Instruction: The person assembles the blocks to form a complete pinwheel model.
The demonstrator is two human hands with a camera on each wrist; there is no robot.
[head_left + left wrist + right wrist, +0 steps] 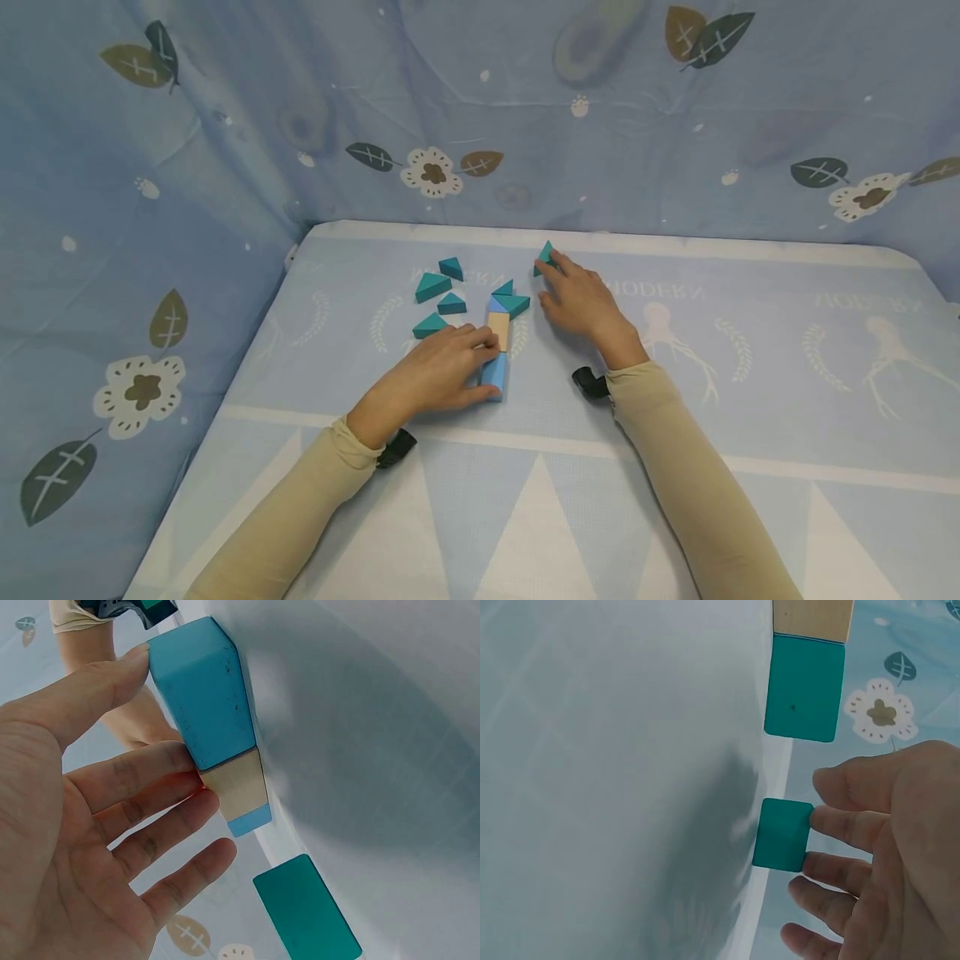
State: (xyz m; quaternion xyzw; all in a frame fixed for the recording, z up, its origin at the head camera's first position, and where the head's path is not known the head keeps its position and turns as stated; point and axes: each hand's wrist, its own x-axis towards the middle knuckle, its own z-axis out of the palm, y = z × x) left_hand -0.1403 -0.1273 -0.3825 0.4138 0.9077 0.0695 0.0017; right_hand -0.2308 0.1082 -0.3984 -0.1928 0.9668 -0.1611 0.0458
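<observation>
Beige sleeves lay nearest; both loose-fingered, the left hand touched a blue block, the right hand a teal triangle.

10 visible blocks, 2 hands

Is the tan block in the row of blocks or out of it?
In the row: the head view shows the tan block sitting between the blue block and the small blue triangle.
</observation>
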